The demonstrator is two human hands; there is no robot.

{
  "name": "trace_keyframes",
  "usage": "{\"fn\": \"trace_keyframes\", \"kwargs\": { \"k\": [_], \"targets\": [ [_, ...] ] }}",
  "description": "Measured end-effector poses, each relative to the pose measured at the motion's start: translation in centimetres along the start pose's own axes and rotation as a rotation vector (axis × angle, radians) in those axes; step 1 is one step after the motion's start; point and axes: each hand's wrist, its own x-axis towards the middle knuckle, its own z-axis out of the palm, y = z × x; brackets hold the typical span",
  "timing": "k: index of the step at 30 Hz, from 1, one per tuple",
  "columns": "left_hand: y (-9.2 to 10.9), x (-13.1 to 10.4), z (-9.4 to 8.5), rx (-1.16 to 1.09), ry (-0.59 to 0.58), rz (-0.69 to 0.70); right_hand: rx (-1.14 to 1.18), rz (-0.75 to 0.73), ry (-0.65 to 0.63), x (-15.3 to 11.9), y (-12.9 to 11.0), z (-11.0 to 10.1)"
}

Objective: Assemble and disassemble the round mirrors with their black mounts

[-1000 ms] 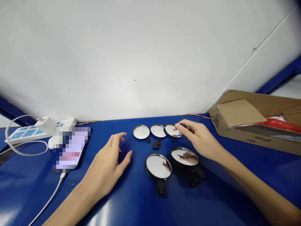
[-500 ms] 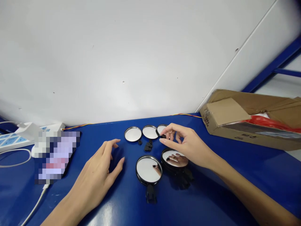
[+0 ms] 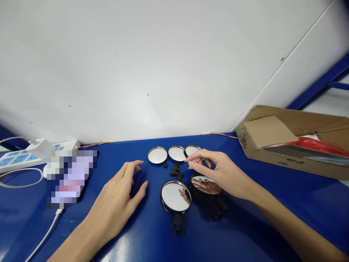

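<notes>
In the head view, the person's right hand [image 3: 222, 173] is above the near right mirror [image 3: 205, 186], its thumb and forefinger slightly parted close to the small black pieces [image 3: 179, 177]. The left hand [image 3: 114, 200], thumb and fingers spread apart, is left of the near left mirror [image 3: 175, 196]; both mirrors lie on the blue table [image 3: 147, 233], before a row of three round mirrors [image 3: 157, 155].

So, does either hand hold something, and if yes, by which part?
Nothing appears held. The left hand is open; the right hand, near the small black parts, shows nothing between its fingertips.
</notes>
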Motion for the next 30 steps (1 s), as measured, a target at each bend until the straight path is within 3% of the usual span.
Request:
{"fn": "trace_keyframes", "kwargs": {
  "k": [8, 12, 15, 20, 30],
  "targets": [
    [2.5, -1.1, 0.0, -0.252, -0.092, 0.077, 0.001, -0.032, 0.001, -0.2, -0.2, 0.0],
    [4.3, -2.2, 1.3, -0.387, -0.188, 0.139, 0.019, -0.042, 0.027, -0.5, -0.8, -0.1],
    [5.0, -2.6, 2.5, -0.43, -0.196, 0.129, 0.027, -0.045, 0.041, -0.8, -1.1, -0.1],
    [5.2, -2.6, 3.4, -0.435, -0.187, 0.135, 0.028, -0.055, 0.044, -0.8, -1.2, -0.1],
    [5.1, -2.4, 2.5, -0.417, -0.218, 0.097, -0.02, -0.071, 0.041, -0.6, -0.8, 0.0]
  ]
}}
